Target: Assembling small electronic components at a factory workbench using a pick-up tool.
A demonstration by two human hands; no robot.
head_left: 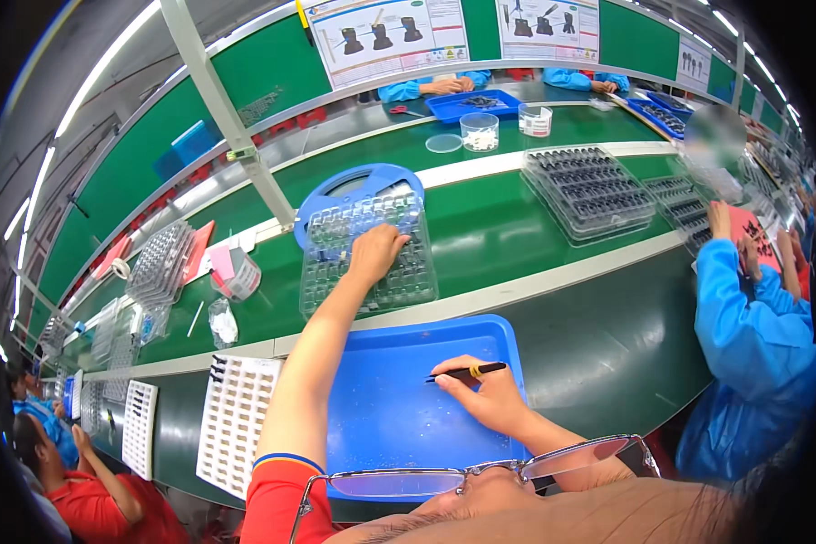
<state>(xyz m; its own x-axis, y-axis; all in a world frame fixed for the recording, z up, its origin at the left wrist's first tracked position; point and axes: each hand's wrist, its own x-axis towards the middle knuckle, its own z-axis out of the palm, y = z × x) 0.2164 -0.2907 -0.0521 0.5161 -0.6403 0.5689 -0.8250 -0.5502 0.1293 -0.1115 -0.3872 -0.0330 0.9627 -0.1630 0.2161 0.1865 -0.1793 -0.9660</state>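
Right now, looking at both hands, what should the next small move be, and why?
Probably draw the left hand toward the blue tray: it is at the clear compartment tray, while the right hand holds a slim black tool over the blue tray. Whether the left hand grips anything is unclear.

**Blue Against Green, With a Flash of Red**

Your shallow tray (399, 412) is bright blue, dotted with pale specks. Beyond it, the work surface (476, 240) shines deep green, with pale strips (508, 292) along its edges. Your sleeve (281, 503) is red, its cuff banded in blue and yellow. Your slim tool (492, 368) is black with a gold-toned band. The pocketed tray (415, 288) is colourless and see-through, patterned in rows; the round piece (328, 192) behind it is blue. To your left, a white rack (210, 453) carries a grid of tan blocks. At your right, a co-worker's sleeve (725, 295) is sky blue.
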